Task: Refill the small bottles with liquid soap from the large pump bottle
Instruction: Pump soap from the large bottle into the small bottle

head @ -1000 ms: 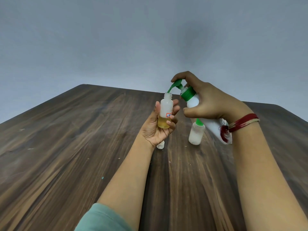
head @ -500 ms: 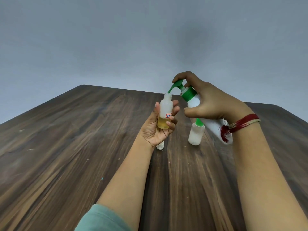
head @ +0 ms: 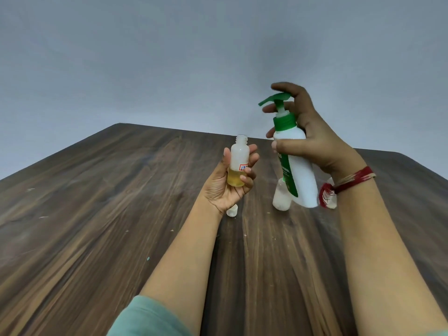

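Observation:
My left hand (head: 230,187) holds a small clear bottle (head: 238,161) upright above the table, uncapped, with yellow soap filling its lower third. My right hand (head: 308,137) grips the large white pump bottle (head: 297,170) around its shoulder, lifted off the table and tilted, its green pump head (head: 275,98) raised with my index finger over it. The nozzle points left, above and to the right of the small bottle's mouth, apart from it. A second small bottle (head: 281,198) stands on the table behind the pump bottle, partly hidden.
A small white cap (head: 232,211) lies on the dark wooden table (head: 97,214) just below my left wrist. Another pale object (head: 333,202) is half hidden behind my right wrist. A grey wall stands behind the table's far edge.
My right hand has lifted the pump bottle up and to the right, taking the nozzle away from the small bottle's mouth. The pump head has risen. My left hand holds still.

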`<state>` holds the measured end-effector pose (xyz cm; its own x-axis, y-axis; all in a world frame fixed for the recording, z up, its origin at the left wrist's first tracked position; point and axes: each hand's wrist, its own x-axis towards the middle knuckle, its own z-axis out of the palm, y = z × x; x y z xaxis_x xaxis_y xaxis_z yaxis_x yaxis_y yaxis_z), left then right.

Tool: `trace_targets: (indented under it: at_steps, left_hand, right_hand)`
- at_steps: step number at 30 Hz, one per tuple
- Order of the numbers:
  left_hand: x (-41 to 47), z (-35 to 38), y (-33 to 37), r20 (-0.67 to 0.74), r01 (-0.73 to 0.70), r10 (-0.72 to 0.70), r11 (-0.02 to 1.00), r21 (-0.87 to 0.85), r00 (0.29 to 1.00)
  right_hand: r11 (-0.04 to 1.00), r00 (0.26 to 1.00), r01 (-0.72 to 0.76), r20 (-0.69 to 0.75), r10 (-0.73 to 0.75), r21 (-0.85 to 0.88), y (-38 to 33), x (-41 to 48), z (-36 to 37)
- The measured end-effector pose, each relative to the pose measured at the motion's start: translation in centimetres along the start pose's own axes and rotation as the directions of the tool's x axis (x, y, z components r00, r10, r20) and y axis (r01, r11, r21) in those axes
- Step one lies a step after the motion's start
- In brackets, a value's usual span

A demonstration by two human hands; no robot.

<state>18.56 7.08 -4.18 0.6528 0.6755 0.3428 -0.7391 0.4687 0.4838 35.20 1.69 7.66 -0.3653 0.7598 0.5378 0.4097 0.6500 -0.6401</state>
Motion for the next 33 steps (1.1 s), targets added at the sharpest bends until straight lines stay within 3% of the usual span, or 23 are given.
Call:
trace_targets:
  at_steps: [7,11,21,29,33]
  left_hand:
    - [0.0,-0.2,0.1,0.021,-0.009,0.009,0.999,-0.031,1.000]
    - [0.0,-0.3,0.2,0.044,-0.004,0.007,0.997,-0.075,0.999]
    - [-0.1,0.0,-0.1,0.008,-0.017,0.017,1.000,-0.025,1.000]
    - [0.0,0.2,-0.9,-0.078,0.016,-0.013,0.999,0.039,0.997]
    - [-0.1,0.2,-0.7,-0.077,0.005,-0.002,0.999,0.037,0.997]
  right_hand:
    - [0.980,0.979,-0.024,-0.194,0.063,0.200,1.9,-0.8,1.5]
    - [0.975,0.948,-0.045,-0.299,0.111,0.219,3.1,-1.9,3.1]
    - [0.945,0.934,-0.053,-0.319,0.161,0.322,4.4,-4.4,4.5]
    - [0.997,0.990,-0.017,-0.140,0.028,0.077,2.2,-3.3,5.3]
    - [0.999,0.990,-0.036,-0.139,0.034,-0.008,2.2,-3.1,5.3]
